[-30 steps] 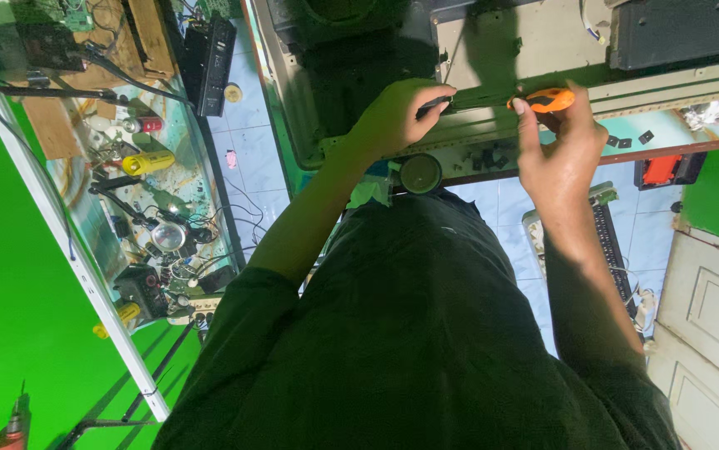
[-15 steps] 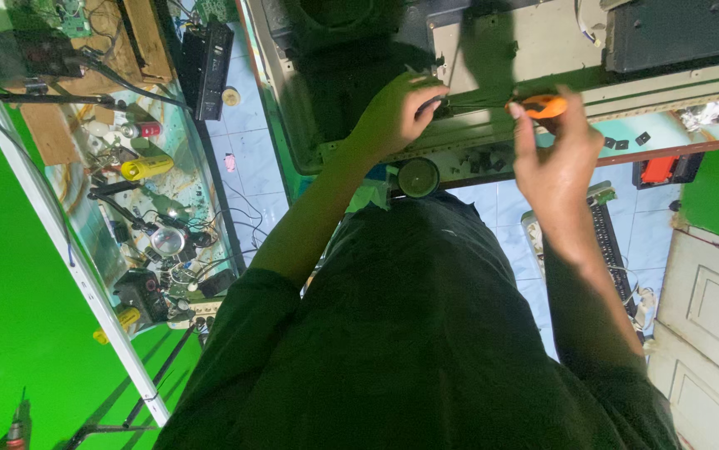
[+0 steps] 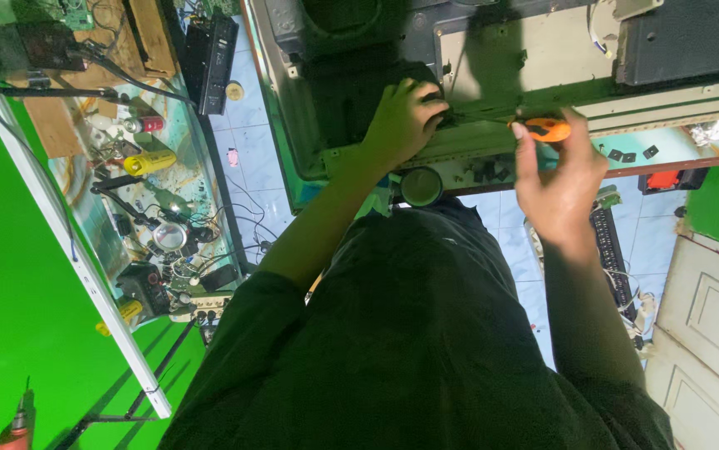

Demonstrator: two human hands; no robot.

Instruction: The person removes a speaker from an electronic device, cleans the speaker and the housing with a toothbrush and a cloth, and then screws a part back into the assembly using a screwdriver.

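At 9 o'clock, a cluttered glass surface [image 3: 109, 225] strewn with wires, a yellow can [image 3: 149, 161] and a small red can [image 3: 149, 125]. Along its outer edge, a long white tube [image 3: 68, 233] running from 10 towards 7 o'clock. At 11 o'clock, a black box [image 3: 216, 50] lying on end above pale blue floor tiles [image 3: 247, 158].

Just left of 12 o'clock, left hand [image 3: 405, 117] with fingers curled and narrow, pressed onto a dark part of the opened grey metal chassis [image 3: 493, 50] spanning the top of the view; whether anything is gripped underneath cannot be told. Just below that hand, towards the centre, a round dark cap [image 3: 421, 185] at the chassis edge.

At 1 o'clock, right hand [image 3: 555, 179] closed on an orange-handled screwdriver [image 3: 547, 127], thumb and fingertips pinching the handle, the tool lying level against the lower rail of the chassis, just beside the left hand's knuckles but apart from them.

At 2 o'clock, small black squares [image 3: 629, 156] on the pale surface [image 3: 709, 137] under the chassis, and a red-and-black tool [image 3: 668, 179] just beneath. At 4 o'clock, a white panelled door [image 3: 709, 317].
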